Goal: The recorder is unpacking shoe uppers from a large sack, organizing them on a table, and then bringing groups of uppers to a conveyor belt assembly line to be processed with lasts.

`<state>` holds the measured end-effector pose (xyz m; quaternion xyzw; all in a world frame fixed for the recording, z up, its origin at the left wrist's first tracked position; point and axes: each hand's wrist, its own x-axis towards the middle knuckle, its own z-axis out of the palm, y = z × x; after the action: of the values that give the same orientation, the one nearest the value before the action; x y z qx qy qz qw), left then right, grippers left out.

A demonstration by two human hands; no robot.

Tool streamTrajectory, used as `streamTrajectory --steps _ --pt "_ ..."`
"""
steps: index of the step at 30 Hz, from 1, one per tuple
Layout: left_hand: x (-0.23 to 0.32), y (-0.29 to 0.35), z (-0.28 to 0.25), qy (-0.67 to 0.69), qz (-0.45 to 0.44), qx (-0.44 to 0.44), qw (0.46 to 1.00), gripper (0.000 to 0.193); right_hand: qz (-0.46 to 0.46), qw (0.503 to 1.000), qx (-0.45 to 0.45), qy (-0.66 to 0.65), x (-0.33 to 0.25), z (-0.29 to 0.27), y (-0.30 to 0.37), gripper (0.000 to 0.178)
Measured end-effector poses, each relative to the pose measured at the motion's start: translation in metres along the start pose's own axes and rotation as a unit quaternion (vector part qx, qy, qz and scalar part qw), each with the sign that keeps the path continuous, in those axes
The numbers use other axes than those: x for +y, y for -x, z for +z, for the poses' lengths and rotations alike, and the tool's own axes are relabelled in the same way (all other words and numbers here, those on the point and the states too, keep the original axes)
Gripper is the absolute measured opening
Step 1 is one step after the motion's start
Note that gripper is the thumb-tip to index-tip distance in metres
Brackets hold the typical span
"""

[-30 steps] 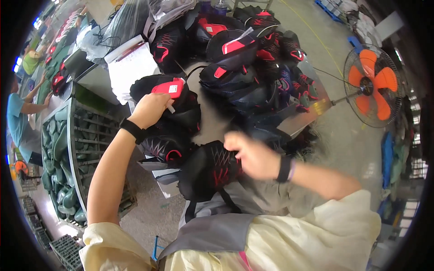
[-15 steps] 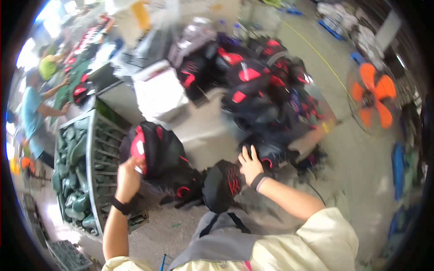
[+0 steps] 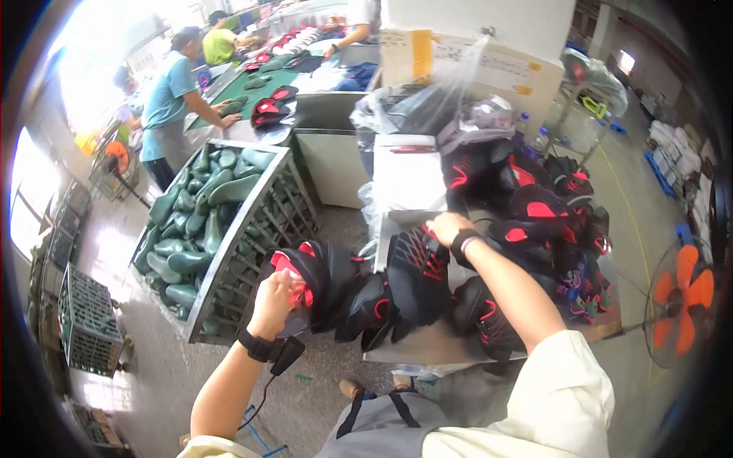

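My left hand [image 3: 272,304] is closed on the red-lined edge of a bunch of black shoe uppers [image 3: 330,284], held at the left of the work table [image 3: 427,349]. Farther right, my right hand [image 3: 449,229] has its fingers closed on the top edge of a black upper with red criss-cross markings [image 3: 418,271]. Between the two hangs another black upper [image 3: 365,307], touching its neighbours. Below my right forearm lies one more dark upper [image 3: 489,313]. A large heap of black and red uppers [image 3: 538,206] covers the table's right side.
A metal cage [image 3: 256,202] full of green shoe lasts stands at the left. A white box [image 3: 410,175] and a plastic bag [image 3: 412,114] sit behind my hands. An orange-bladed fan [image 3: 676,298] is at the right. A person in blue [image 3: 166,91] works beyond the cage.
The view has swung, so the cage and bench show more fully. My left hand keeps its bunch of uppers. My right hand has moved up and farther away, to an upper's top edge.
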<state>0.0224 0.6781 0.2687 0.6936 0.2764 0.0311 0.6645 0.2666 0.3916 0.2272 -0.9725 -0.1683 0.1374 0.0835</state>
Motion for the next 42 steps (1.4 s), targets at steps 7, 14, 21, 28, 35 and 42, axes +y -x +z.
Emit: streamTrajectory --steps 7,14,21,28,35,42 --pt "0.038 0.071 -0.108 0.173 0.092 0.062 0.979 0.031 -0.404 0.848 0.289 0.185 -0.112 -0.100 0.001 0.022" --pt "0.034 0.183 -0.379 0.179 0.170 0.165 0.955 0.035 -0.335 0.869 -0.019 -0.365 -0.424 -0.156 0.106 0.027" --pt "-0.106 0.253 -0.663 0.101 0.026 0.246 0.964 0.035 -0.411 0.868 -0.120 -0.251 -0.746 -0.022 0.124 0.036" --pt "-0.178 0.205 -0.870 0.091 -0.019 0.325 0.941 0.031 -0.331 0.832 -0.284 -0.342 -0.993 0.095 0.096 0.021" --pt "-0.228 0.110 -1.070 0.119 -0.044 0.406 0.905 0.032 -0.347 0.608 -0.507 -0.503 -1.179 0.190 -0.003 0.026" --pt "-0.263 0.053 -1.217 0.312 -0.017 0.486 0.816 0.035 -0.242 0.309 -0.528 -0.753 -1.367 0.338 -0.076 0.032"
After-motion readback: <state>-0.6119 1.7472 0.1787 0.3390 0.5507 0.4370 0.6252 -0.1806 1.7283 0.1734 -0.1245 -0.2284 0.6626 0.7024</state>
